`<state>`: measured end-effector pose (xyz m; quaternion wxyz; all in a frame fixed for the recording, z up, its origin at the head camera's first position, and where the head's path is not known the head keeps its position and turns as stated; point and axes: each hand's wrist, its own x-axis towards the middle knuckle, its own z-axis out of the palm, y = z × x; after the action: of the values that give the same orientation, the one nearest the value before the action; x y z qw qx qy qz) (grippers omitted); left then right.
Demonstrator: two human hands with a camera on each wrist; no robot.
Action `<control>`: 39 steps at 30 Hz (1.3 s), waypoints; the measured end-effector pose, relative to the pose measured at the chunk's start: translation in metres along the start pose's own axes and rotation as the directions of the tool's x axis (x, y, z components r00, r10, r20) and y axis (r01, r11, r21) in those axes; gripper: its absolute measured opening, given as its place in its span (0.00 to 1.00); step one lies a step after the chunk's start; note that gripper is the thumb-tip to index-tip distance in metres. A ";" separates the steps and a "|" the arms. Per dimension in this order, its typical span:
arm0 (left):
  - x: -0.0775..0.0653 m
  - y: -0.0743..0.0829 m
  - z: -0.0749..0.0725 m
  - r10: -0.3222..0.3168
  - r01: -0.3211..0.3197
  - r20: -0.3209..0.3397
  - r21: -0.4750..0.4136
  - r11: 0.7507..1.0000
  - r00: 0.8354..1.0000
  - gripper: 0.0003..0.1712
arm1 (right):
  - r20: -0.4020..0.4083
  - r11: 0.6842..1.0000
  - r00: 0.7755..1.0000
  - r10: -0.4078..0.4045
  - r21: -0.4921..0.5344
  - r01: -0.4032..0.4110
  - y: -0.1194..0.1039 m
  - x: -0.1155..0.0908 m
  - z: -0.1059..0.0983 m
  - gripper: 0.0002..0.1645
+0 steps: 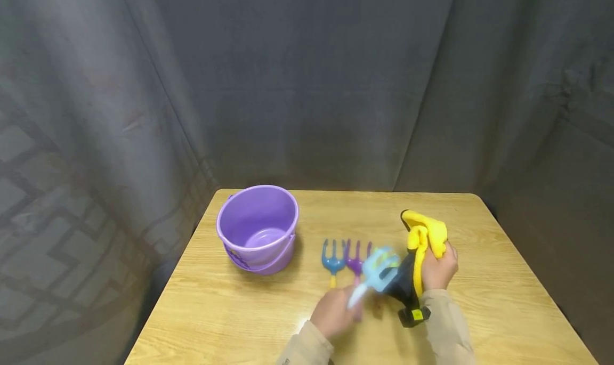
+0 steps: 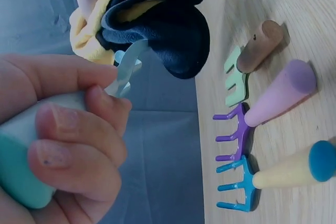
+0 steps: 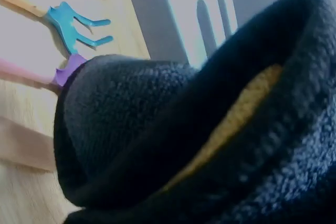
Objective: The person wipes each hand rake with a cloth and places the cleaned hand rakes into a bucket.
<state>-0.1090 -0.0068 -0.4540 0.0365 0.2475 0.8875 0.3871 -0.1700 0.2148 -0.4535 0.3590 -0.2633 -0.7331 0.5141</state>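
The left grip (image 1: 333, 313) is wrapped round the handle of a light-blue toy fork with a white-and-teal handle (image 1: 377, 276), raised over the right part of the worktop (image 1: 508, 301), while the right grip (image 1: 440, 269) clasps a yellow-and-black fleecy cloth (image 1: 405, 280) just beside its tines (whether cloth and fork touch, I cannot tell). The fork looks light, stiff and smooth, so it might twist in a loose hold; the thick handle near the neck, where the fingers curl now, seems the surest place. The cloth should be soft and floppy, best gathered in a bunch so that its black folds do not sag towards the blue fork with a cream handle (image 1: 333, 262) and the purple fork with a pink handle (image 1: 356, 265) lying nearby.
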 end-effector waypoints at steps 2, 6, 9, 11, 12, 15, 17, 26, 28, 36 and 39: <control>0.000 -0.002 -0.001 -0.004 0.004 0.009 -0.022 1.000 1.000 0.03 | -0.022 1.000 1.000 0.011 -0.009 -0.011 -0.001 0.003 -0.002 0.15; -0.001 -0.008 -0.004 -0.038 0.038 0.005 -0.055 0.998 0.999 0.03 | -0.071 0.997 0.994 0.079 -0.018 -0.081 -0.006 0.009 -0.011 0.20; -0.001 -0.013 -0.006 -0.067 0.066 -0.034 -0.020 0.998 0.997 0.04 | -0.078 0.998 0.995 0.063 -0.002 -0.063 -0.011 0.009 -0.015 0.24; -0.001 -0.015 -0.006 -0.087 0.088 -0.056 0.000 0.996 0.995 0.04 | -0.068 0.999 0.997 -0.034 0.007 0.034 -0.013 0.005 -0.017 0.24; -0.001 -0.016 -0.006 -0.092 0.092 -0.067 0.009 0.996 0.994 0.05 | -0.054 0.995 0.994 -0.094 0.010 0.095 -0.014 0.002 -0.016 0.23; 0.000 -0.017 -0.006 -0.104 0.103 -0.069 -0.012 0.995 0.992 0.03 | 0.009 0.951 0.951 -0.308 0.025 0.308 -0.018 -0.012 -0.012 0.20; 0.002 -0.016 -0.005 -0.098 0.097 -0.068 -0.026 0.995 0.993 0.03 | 0.059 0.900 0.899 -0.435 0.057 0.432 -0.019 -0.022 -0.009 0.19; 0.006 -0.012 -0.006 -0.065 0.060 -0.087 -0.053 0.997 0.994 0.02 | 0.215 0.603 0.567 -0.795 0.191 0.774 -0.012 -0.053 0.010 0.29; 0.007 -0.011 -0.007 -0.043 0.037 -0.081 -0.076 0.996 0.996 0.04 | 0.259 0.574 0.522 -0.812 0.196 0.795 -0.010 -0.057 0.014 0.32; 0.008 -0.007 -0.006 0.021 -0.028 -0.065 -0.115 0.993 0.998 0.05 | 0.403 0.538 0.447 -0.799 0.145 0.831 -0.008 -0.061 0.020 0.35; 0.008 -0.006 -0.005 0.058 -0.064 -0.056 -0.106 0.992 0.997 0.04 | 0.397 0.549 0.471 -0.788 0.104 0.830 -0.008 -0.059 0.022 0.33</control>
<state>-0.1197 -0.0100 -0.4535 0.0147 0.2618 0.8580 0.4418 -0.1518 0.1549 -0.4659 0.3876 0.2067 -0.8515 0.2863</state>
